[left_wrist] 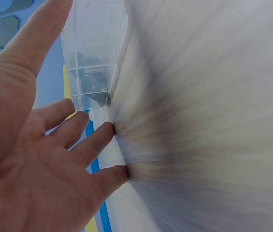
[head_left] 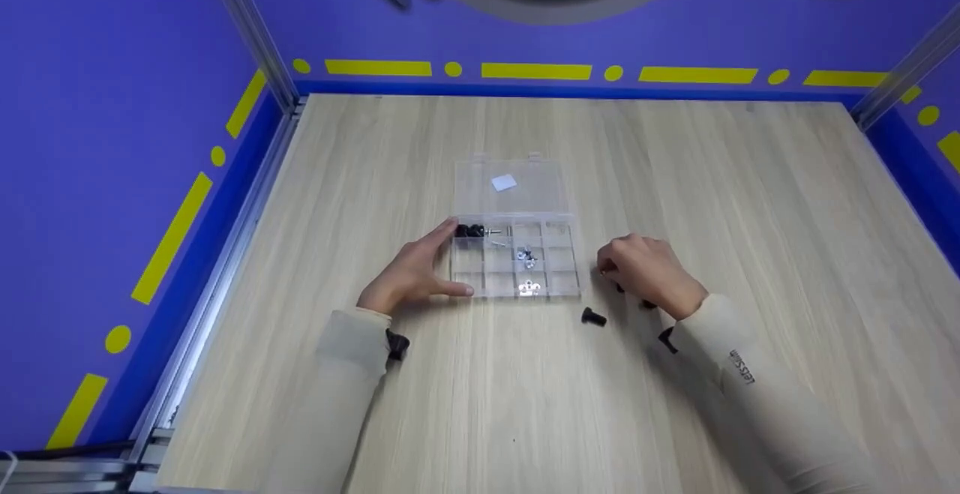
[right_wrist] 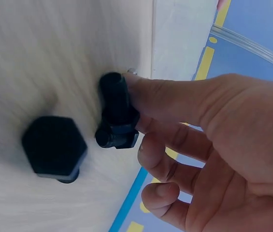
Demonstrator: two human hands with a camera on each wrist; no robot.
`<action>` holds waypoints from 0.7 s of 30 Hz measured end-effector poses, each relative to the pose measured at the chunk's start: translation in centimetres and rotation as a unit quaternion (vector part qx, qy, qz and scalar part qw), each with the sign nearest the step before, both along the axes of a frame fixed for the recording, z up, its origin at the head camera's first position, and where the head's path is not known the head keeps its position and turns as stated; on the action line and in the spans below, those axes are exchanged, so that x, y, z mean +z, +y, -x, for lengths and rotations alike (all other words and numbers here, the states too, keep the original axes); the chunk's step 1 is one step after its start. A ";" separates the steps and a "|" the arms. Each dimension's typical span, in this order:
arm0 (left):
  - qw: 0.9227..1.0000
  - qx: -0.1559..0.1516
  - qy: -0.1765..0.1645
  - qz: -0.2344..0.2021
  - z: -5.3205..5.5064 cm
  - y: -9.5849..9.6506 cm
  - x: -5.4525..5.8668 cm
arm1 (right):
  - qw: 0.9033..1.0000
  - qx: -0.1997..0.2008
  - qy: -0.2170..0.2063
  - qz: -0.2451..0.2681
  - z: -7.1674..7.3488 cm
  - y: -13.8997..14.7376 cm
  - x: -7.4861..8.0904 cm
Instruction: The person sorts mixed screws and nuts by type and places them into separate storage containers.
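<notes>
A clear plastic compartment box [head_left: 515,297] lies with its lid [head_left: 532,198] folded back. Black bolts [head_left: 470,231] fill its back left compartment; silver screws [head_left: 496,233] lie beside them, and small silver pieces [head_left: 529,288] sit in two compartments farther forward. My left hand [head_left: 411,275] spreads along the box's left side, fingers extended, thumb near the front edge. Right of the box, my right hand [head_left: 646,269] pinches a tiny shiny metal piece [right_wrist: 132,71], mostly hidden by the thumb. Close under that hand lie two black bolts [right_wrist: 115,99], and a hex-headed bolt [right_wrist: 54,146] stands out nearer the camera.
Another view of a loose black bolt [head_left: 594,317] places it just off the box's front right corner. A white label [head_left: 504,182] is on the lid. Blue panels [head_left: 135,142] with metal posts [head_left: 251,29] border the wooden table [head_left: 480,404].
</notes>
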State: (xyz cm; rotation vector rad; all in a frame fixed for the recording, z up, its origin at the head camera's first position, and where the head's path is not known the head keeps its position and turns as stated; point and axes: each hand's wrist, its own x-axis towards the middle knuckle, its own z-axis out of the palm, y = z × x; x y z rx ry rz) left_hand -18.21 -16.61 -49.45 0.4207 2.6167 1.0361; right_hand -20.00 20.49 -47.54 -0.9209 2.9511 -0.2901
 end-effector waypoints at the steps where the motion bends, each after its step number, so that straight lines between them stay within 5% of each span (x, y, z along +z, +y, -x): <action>1: 1.000 0.000 0.000 -0.001 0.0 0.0 0.0 | 1.000 0.001 0.000 0.002 0.0 0.0 -0.1; 21: 1.000 0.002 -0.003 0.001 0.0 0.0 0.0 | 0.999 0.008 -0.011 0.051 -0.1 0.6 -0.8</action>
